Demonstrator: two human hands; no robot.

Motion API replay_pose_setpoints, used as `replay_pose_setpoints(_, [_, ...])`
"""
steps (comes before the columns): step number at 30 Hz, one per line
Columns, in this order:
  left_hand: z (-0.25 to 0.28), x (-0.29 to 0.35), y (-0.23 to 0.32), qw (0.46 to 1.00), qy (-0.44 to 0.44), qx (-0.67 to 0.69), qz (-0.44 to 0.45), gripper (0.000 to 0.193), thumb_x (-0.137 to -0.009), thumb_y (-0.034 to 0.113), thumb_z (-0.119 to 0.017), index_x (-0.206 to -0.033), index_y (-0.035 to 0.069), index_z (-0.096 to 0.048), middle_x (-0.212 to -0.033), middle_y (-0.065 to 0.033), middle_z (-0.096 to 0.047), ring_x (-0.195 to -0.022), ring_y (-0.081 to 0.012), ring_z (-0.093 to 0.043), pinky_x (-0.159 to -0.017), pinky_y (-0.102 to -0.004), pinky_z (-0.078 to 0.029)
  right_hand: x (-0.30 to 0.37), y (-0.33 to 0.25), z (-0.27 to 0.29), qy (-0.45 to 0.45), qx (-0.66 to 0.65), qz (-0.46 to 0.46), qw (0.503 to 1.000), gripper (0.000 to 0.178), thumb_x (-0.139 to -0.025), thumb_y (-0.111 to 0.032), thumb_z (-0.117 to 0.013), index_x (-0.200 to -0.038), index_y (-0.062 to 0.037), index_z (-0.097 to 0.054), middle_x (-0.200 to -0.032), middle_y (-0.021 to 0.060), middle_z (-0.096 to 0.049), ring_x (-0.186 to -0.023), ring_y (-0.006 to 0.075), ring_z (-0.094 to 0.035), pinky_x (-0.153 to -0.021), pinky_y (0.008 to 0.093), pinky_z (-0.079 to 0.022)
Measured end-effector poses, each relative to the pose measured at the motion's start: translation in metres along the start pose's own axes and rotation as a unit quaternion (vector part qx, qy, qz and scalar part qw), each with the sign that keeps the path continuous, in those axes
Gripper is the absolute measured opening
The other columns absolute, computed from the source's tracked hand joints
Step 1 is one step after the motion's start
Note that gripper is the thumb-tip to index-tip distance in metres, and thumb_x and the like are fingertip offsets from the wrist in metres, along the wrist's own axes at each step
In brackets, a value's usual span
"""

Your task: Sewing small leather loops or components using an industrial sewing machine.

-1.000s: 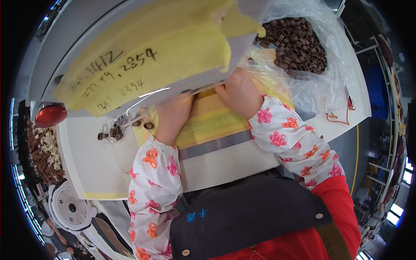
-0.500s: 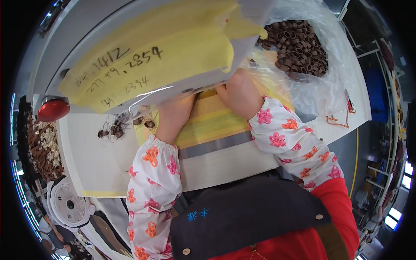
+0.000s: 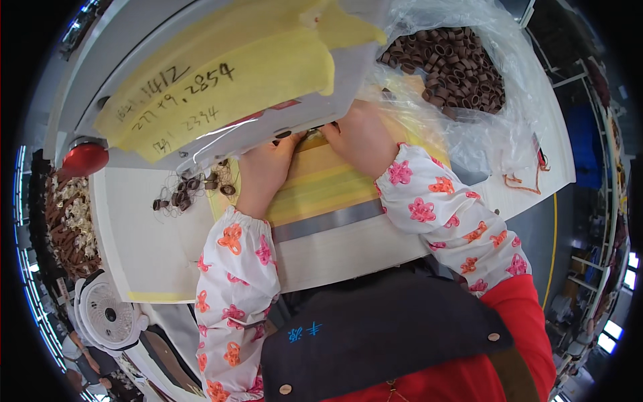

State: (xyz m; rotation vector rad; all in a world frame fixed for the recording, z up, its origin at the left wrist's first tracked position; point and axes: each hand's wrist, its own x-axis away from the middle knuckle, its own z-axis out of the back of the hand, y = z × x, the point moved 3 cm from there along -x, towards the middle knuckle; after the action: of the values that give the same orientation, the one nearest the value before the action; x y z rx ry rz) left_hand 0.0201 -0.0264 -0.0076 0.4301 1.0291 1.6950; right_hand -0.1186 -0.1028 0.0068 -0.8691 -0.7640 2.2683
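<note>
My left hand [image 3: 263,169] and my right hand [image 3: 363,138] meet under the head of what looks like a sewing machine [image 3: 358,70], patched with yellow tape. Both thumbs point inward at one spot and the hands look closed. The machine head hides most of the fingers, so whatever they pinch cannot be made out. Beneath them lies a work surface covered in yellow tape [image 3: 328,179], with a grey metal strip [image 3: 328,221] along its near side. Left of my left hand, several small brown loops [image 3: 181,195] lie tangled in thin dark threads.
A clear plastic bag [image 3: 512,127] at the far right holds a heap of brown loops [image 3: 469,75]. An orange cord [image 3: 526,185] lies by it. A red knob [image 3: 86,158] sticks out of the machine at left. Below stands a white fan [image 3: 110,313], near a brown scrap pile [image 3: 72,231].
The whole view has shifted slightly, with the machine head now further left. Both hands stay close together under it, and more of the spot between the thumbs shows.
</note>
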Motion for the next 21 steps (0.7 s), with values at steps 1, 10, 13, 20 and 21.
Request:
replay_pose_setpoints(1, [0.000, 0.000, -0.001, 1.000, 0.000, 0.000, 0.000, 0.030, -0.077, 0.033, -0.066, -0.079, 0.003, -0.065, -0.054, 0.0017, -0.052, -0.050, -0.0056, -0.043, -0.048, -0.0236, -0.035, 0.000, 0.000, -0.001, -0.005, 0.000, -0.005, 1.000, 0.006, -0.073, -0.005, -0.057, -0.072, 0.0003, -0.054, -0.072, 0.0169, -0.056, -0.070, 0.0342, -0.056, -0.062, 0.0413, -0.045])
replay_pose_setpoints(10, [-0.004, 0.001, 0.004, 1.000, 0.003, -0.016, -0.007, 0.030, -0.077, 0.031, -0.065, -0.078, 0.002, -0.064, -0.056, -0.0003, -0.056, -0.048, -0.0081, -0.045, -0.046, -0.0252, -0.036, 0.003, 0.002, 0.003, 0.008, -0.002, -0.006, 1.000, 0.007, -0.072, -0.005, -0.057, -0.073, 0.0001, -0.054, -0.070, 0.0168, -0.056, -0.070, 0.0342, -0.055, -0.062, 0.0404, -0.044])
replay_pose_setpoints(13, [-0.005, 0.004, 0.011, 1.000, 0.007, -0.023, -0.008, 0.025, -0.078, 0.028, -0.064, -0.076, 0.003, -0.064, -0.056, -0.0028, -0.056, -0.048, -0.0133, -0.048, -0.051, -0.0271, -0.037, 0.003, 0.004, 0.007, -0.005, -0.018, -0.011, 1.000, 0.007, -0.072, -0.007, -0.059, -0.073, -0.0003, -0.055, -0.071, 0.0158, -0.057, -0.068, 0.0335, -0.056, -0.061, 0.0397, -0.045])
replay_pose_setpoints(20, [0.019, 0.051, 0.038, 0.958, 0.020, -0.194, -0.210, 0.020, -0.079, 0.017, -0.061, -0.063, 0.005, -0.057, -0.053, -0.0065, -0.048, -0.053, -0.0221, -0.044, -0.077, -0.0337, -0.031, 0.007, -0.001, 0.061, 0.076, 0.021, -0.011, 0.997, 0.010, -0.072, -0.009, -0.063, -0.075, -0.0003, -0.060, -0.068, 0.0112, -0.059, -0.061, 0.0229, -0.058, -0.057, 0.0317, -0.046])
replay_pose_setpoints(21, [0.034, 0.054, 0.029, 0.953, 0.053, -0.219, -0.204, 0.021, -0.079, 0.016, -0.061, -0.062, 0.005, -0.055, -0.053, -0.0057, -0.048, -0.053, -0.0213, -0.044, -0.076, -0.0342, -0.032, 0.003, 0.006, 0.080, 0.099, 0.041, -0.010, 0.994, 0.010, -0.073, -0.008, -0.064, -0.077, 0.0002, -0.060, -0.067, 0.0097, -0.059, -0.059, 0.0183, -0.057, -0.055, 0.0286, -0.045])
